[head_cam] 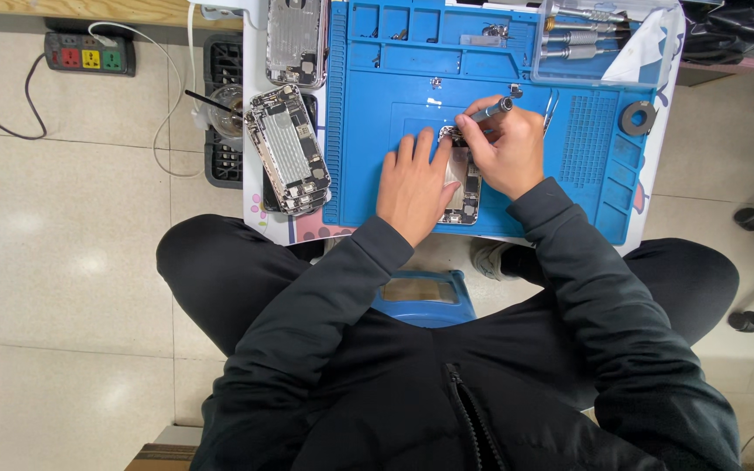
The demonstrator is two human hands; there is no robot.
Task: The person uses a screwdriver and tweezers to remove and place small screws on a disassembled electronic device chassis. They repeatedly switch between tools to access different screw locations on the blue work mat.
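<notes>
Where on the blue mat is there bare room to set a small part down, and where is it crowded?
Free: blue mat left of the left hand; the patch between the right hand and the ribbed grid. Crowded: around the open phone under both hands, and the top compartments.

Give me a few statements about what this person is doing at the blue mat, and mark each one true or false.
1. The right hand holds a slim grey screwdriver. True.
2. The left hand rests flat on the opened phone on the blue mat. True.
3. The stack of opened phone bodies lies to the right of the mat. False: it lies to the left of it, beside the left hand's side.
4. The power strip sits on the mat. False: it lies on the tiled floor, far to the left.
5. The dark ring lies near the mat's right edge. True.
</notes>
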